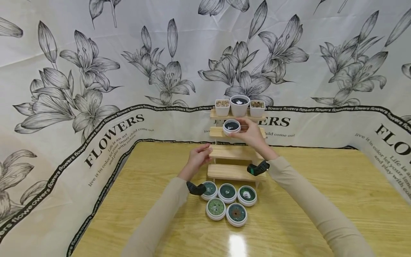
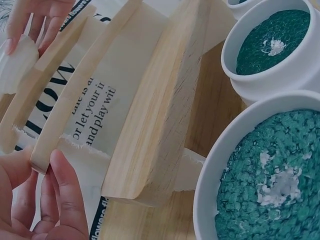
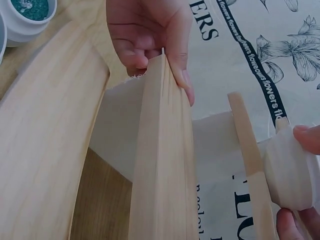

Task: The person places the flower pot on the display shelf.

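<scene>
Head view: right hand [image 1: 252, 134] pinched a white round pot [image 1: 232, 125] by its side, at the second tier [image 1: 216, 133] from the top; couldn't tell if the base bore on the wood.
Left hand [image 1: 198, 157]: thumb and fingers gripped the left end of the third tier [image 1: 234, 151], probably steadying it.
Top tier [image 1: 213, 115]: looked done; large pot [image 1: 240, 108] stood between two square pots [image 1: 222, 110].
Second tier: seemed under way, held pot the only one there.
Table [image 1: 154, 160]: five round pots [image 1: 227, 193] with green or teal fill stood before the lowest tier [image 1: 231, 172]; probably left to place.
Backdrop cloth [image 1: 186, 39]: read "FLOWERS", "Life is an art", "let your inner child come out and play with colors"; dark band repeated "flowers".
Pots: no brand or label legible.
</scene>
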`<state>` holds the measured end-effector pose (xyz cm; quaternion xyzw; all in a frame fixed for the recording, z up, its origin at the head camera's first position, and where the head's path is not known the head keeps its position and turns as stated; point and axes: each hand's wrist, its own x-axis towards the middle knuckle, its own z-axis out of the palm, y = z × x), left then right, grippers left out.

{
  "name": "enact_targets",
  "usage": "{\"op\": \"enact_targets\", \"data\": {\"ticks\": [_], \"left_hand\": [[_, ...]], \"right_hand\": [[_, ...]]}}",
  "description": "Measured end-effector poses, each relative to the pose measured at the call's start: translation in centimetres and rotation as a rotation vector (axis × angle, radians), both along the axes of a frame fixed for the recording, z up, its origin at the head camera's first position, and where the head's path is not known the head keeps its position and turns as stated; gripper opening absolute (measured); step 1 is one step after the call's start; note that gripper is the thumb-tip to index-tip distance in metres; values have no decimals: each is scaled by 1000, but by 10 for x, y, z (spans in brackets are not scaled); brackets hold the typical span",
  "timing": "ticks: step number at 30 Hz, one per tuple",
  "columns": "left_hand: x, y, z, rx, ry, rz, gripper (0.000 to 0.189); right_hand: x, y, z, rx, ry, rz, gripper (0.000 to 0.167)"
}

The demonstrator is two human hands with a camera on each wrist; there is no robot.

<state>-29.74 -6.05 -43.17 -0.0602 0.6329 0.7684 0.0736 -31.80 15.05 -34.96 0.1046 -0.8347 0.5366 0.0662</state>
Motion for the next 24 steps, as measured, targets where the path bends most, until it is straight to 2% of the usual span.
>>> {"op": "enact_targets", "data": {"ticks": [6,13,19,24], "left_hand": [[-2,0,1,-4,-4,-1,41],[1,0,0,-12,-2,4,42],[-1,1,1,12,2,-16,44],[-1,0,3,13,-14,-12,43]], "right_hand": [[0,0,2,36,-6,-6,66],[-1,0,0,9,-44,12,66],[-1,1,4,39,-24,-23,65],[-2,0,6,43,-26,-22,64]]}}
